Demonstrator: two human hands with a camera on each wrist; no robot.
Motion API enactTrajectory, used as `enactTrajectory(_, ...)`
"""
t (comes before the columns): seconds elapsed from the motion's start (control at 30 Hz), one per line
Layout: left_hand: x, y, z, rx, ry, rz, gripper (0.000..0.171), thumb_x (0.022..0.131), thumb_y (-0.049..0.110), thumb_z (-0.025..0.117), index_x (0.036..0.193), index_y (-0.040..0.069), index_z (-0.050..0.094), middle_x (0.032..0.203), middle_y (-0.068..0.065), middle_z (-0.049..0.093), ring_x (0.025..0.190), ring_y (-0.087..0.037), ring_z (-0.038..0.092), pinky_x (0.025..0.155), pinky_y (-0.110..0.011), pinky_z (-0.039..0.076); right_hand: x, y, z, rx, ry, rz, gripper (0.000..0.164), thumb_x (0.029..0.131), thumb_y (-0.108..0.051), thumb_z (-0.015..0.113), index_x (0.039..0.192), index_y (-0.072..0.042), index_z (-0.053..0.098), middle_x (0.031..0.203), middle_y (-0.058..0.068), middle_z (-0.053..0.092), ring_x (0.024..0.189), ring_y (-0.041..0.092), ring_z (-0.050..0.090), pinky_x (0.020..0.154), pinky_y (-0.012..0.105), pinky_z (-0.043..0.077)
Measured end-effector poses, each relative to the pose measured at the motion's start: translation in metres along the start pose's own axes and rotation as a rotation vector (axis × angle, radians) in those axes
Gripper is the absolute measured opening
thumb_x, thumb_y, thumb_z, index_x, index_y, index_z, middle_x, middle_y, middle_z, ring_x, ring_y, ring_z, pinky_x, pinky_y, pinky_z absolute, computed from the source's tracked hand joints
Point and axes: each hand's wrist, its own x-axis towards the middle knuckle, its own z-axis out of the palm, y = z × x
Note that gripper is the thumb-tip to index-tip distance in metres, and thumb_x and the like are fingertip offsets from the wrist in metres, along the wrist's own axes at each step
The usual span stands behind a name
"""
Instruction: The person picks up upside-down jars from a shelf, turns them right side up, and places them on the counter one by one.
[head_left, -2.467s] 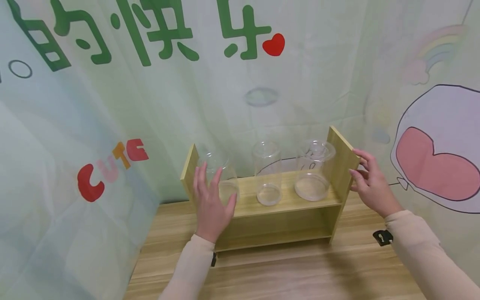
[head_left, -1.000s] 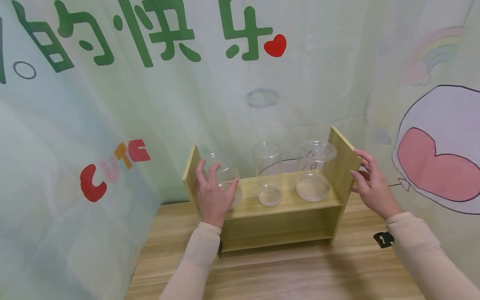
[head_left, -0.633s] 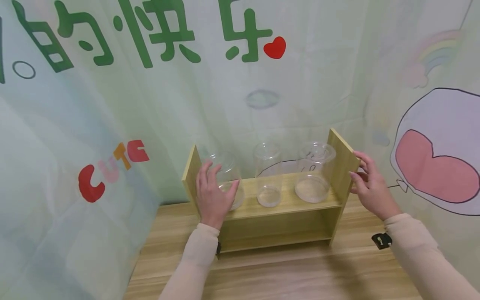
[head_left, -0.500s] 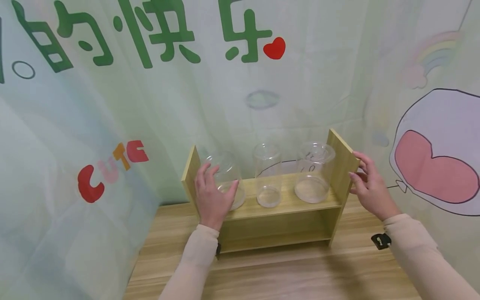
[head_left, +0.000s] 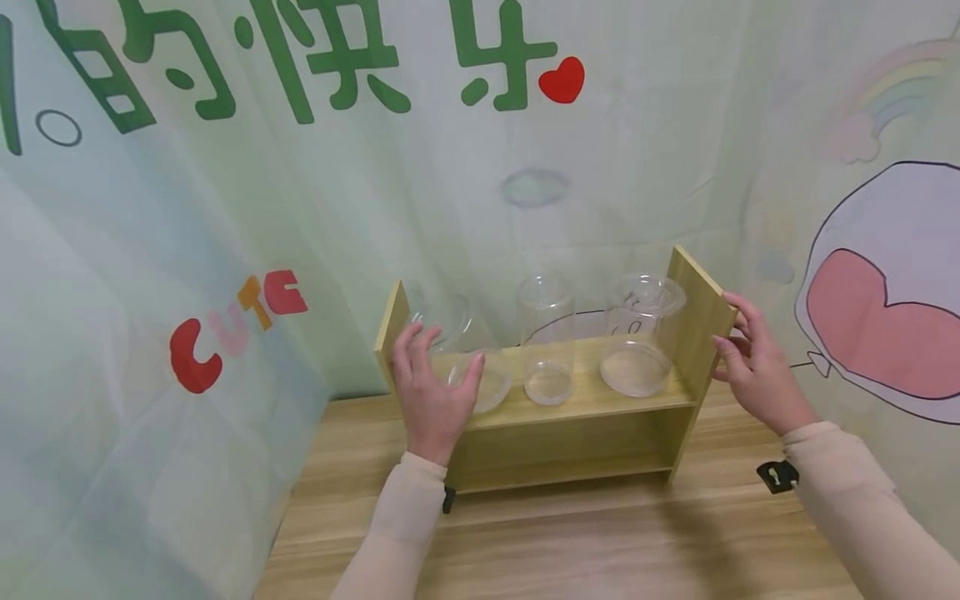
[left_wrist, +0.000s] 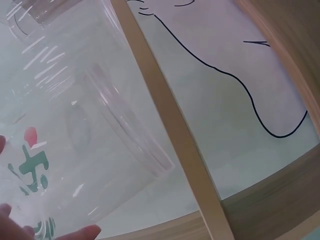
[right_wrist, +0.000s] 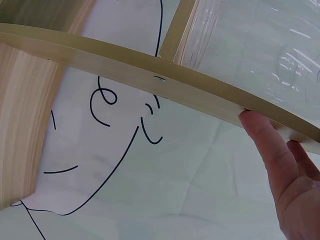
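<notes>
A small wooden shelf stands on the wooden table and bears three clear jars. My left hand grips the left jar, its fingers curved round the side; the jar leans, with its top toward the left panel. The left wrist view also has this clear jar slanting beside the shelf board, fingertips at the lower left. My right hand holds the front upper corner of the right side panel; in the right wrist view its fingertips touch that panel.
The narrow middle jar stands upright just right of the held jar. Near the right panel stands a wider jar. A printed cloth hangs behind the shelf. Bare tabletop lies in front.
My left hand's spread fingers have bent round the left jar. That jar has slid right and its base has swung outward into a lean. The right hand keeps its place on the panel.
</notes>
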Motion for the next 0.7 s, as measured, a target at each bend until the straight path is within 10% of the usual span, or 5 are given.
enactTrajectory(0.7,-0.009,0.056,-0.035,-0.259,-0.003,-0.142,0.058,0.066,0.004,0.078,0.116,0.000,0.049,0.126,-0.018,0.037,0.116,-0.029,0.038,0.079,-0.054,0.046,0.001,-0.003,-0.002,0.006,-0.012,0.016,0.061,0.095,-0.004,0.039,0.144,-0.028,0.014,0.127,0.023,0.040,0.103,0.041,0.049,0.061,0.040,0.052)
